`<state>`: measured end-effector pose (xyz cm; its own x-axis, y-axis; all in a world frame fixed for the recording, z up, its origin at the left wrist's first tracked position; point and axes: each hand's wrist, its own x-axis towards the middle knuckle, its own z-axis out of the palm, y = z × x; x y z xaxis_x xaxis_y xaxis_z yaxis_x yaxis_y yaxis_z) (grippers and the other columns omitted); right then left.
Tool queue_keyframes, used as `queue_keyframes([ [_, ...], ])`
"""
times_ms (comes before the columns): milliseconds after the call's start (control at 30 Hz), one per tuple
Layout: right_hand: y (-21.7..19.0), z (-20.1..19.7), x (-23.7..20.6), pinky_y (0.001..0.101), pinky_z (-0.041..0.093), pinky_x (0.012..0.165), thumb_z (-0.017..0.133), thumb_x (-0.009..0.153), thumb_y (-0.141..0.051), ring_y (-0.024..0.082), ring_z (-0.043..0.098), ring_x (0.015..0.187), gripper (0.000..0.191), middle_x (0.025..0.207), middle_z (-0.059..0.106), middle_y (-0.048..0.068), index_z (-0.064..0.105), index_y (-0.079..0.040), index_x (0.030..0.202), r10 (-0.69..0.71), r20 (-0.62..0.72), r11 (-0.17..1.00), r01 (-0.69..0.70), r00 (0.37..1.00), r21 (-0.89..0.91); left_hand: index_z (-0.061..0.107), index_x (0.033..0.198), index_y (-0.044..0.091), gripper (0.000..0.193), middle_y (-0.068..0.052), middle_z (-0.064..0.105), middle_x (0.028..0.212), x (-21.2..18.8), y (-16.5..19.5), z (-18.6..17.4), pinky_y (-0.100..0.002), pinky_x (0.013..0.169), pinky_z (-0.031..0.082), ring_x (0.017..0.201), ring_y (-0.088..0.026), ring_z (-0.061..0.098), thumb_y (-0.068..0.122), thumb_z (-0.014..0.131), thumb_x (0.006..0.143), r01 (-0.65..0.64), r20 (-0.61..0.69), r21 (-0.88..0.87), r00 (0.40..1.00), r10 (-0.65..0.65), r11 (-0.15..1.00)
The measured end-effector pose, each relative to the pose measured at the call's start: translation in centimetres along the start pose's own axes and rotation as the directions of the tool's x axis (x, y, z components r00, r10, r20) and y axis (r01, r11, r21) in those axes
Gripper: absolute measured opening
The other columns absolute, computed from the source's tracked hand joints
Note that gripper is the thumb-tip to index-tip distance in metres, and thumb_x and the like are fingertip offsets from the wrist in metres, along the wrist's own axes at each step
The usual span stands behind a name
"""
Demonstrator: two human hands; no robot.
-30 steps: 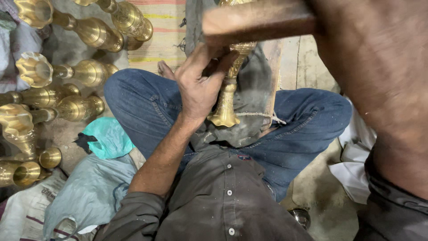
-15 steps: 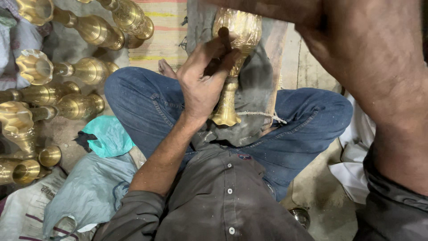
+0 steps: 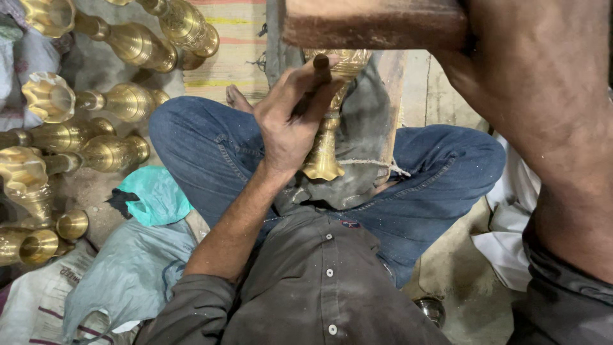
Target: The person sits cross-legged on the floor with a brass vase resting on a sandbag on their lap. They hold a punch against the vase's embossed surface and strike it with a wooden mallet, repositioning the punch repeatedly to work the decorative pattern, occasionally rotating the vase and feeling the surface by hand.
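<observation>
The person is sitting cross-legged, knees spreading wide to either side. The left arm is reaching forward from a rolled grey sleeve, forearm bare, and the left hand (image 3: 290,121) is curling shut, thumb pointing up and fingers (image 3: 268,108) wrapping inward with the knuckles facing the left knee. The right arm is rising close to the camera, bare and blurred, filling the upper right, and the right hand (image 3: 476,35) is clenching at the top edge.

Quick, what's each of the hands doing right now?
Left hand: closed on a dark punch tool set against the brass vase.
Right hand: mostly out of view; forearm raises a wooden mallet.
</observation>
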<state>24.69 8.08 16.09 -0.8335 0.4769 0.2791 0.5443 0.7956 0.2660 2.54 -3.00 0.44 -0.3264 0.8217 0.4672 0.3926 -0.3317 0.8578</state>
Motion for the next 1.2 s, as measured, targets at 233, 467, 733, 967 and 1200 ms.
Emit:
queue_keyframes([
  [233,-0.5,-0.6,-0.8,0.0301,0.047,0.075,0.075,0.1,-0.019,0.018,0.062,0.079,0.018,0.09,0.062,0.004,0.064,-0.007,0.108,0.037,0.037,0.997,-0.04,0.999,0.064,0.07,0.126,0.007,0.026,-0.004,0.077,0.104,0.3,0.9,-0.5,-0.025,0.081,0.06,0.086,-0.01,0.075,0.005,0.079,0.102,-0.044,0.042,0.047,0.998,0.042,0.998],
  [467,-0.6,-0.4,-1.3,0.0315,0.047,0.077,0.074,0.1,-0.017,0.019,0.062,0.082,0.019,0.092,0.062,0.005,0.063,-0.006,0.11,0.054,0.039,0.994,-0.058,0.998,0.09,0.071,0.119,0.007,0.024,-0.004,0.077,0.099,0.4,0.7,-0.6,-0.028,0.083,0.059,0.083,-0.012,0.076,0.006,0.079,0.097,0.016,0.04,0.081,0.999,-0.019,0.997],
  [733,-0.5,-0.2,-1.7,0.0331,0.047,0.08,0.074,0.099,-0.015,0.021,0.062,0.085,0.02,0.095,0.062,0.006,0.063,-0.006,0.113,0.073,0.046,0.99,-0.078,0.996,0.117,0.071,0.12,0.008,0.026,-0.001,0.076,0.095,0.0,0.3,-0.4,-0.035,0.093,0.056,0.077,-0.01,0.073,0.012,0.082,0.097,-0.054,0.014,0.127,0.999,0.053,0.99],
  [967,-0.6,0.0,-2.1,0.0345,0.047,0.082,0.073,0.099,-0.014,0.022,0.061,0.088,0.021,0.097,0.061,0.007,0.062,-0.005,0.115,0.091,0.045,0.985,-0.097,0.995,0.142,0.074,0.113,0.009,0.023,0.002,0.075,0.084,0.2,0.2,-0.2,-0.023,0.084,0.047,0.065,-0.008,0.068,0.016,0.084,0.093,0.086,0.036,0.12,0.995,-0.091,0.989],
  [1200,-0.7,0.1,-2.5,0.0359,0.047,0.084,0.073,0.099,-0.012,0.023,0.061,0.09,0.023,0.1,0.061,0.008,0.062,-0.004,0.117,0.113,0.038,0.983,-0.117,0.993,0.139,0.07,0.119,0.004,0.022,-0.002,0.076,0.095,0.2,0.9,-0.4,-0.026,0.078,0.057,0.08,-0.01,0.075,0.01,0.08,0.099,-0.029,0.0,0.079,1.0,0.029,0.996],
])
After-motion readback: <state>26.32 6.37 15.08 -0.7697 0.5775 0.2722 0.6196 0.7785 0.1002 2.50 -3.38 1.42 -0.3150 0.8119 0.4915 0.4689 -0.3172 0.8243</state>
